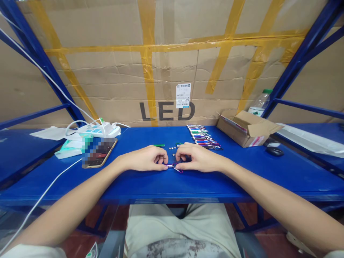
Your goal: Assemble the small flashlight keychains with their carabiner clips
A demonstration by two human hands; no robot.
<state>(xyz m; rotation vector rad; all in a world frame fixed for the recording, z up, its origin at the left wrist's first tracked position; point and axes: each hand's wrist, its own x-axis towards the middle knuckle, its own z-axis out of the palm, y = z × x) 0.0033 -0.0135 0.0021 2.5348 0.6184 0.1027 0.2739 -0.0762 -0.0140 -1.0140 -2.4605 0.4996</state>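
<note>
Low over the blue table, a small purple keychain flashlight [170, 166] with a carabiner clip [179, 170] spans the gap between my hands. My left hand [150, 157] pinches its tube end between thumb and fingers. On the other end, by the clip, the thumb and fingers of my right hand [197, 157] are closed. Several silver button cells [172, 148] lie just beyond my fingertips. A green tube [159, 145] rests behind my left hand, and a green clip [177, 144] shows partly behind my right fingers.
A row of coloured keychain flashlights [200, 136] lies at the back right, beside an open cardboard box [248, 129]. A black mouse [274, 151] and bottle [260, 104] are farther right. At left are a phone [103, 152], a power strip [98, 129] and a white cable [51, 184].
</note>
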